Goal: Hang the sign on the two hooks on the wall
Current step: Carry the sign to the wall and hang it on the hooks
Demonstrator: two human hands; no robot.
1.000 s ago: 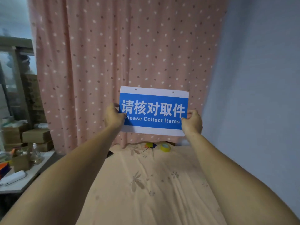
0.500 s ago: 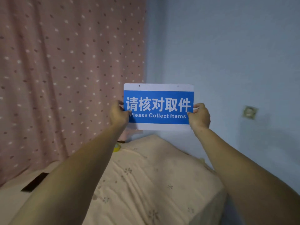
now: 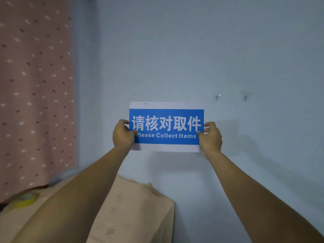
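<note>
I hold a blue and white sign [image 3: 166, 126] reading "Please Collect Items" upright in front of the pale blue wall. My left hand [image 3: 122, 135] grips its left edge and my right hand [image 3: 210, 136] grips its right edge. Two small holes sit in the sign's white top strip. On the wall, up and to the right of the sign, are two small hooks: the left hook [image 3: 217, 97] and the right hook [image 3: 246, 97]. The sign's top edge is slightly below the hooks and well to their left.
A pink dotted curtain [image 3: 35, 93] hangs at the left. Below is a bed with a beige sheet [image 3: 131, 207] reaching the wall. A roll of yellow tape [image 3: 26, 200] lies on the bed at the lower left.
My view has swung right from the curtain to the wall, and the two hooks have come into sight. Both hands keep the same grip on the sign, carried along toward the wall.
</note>
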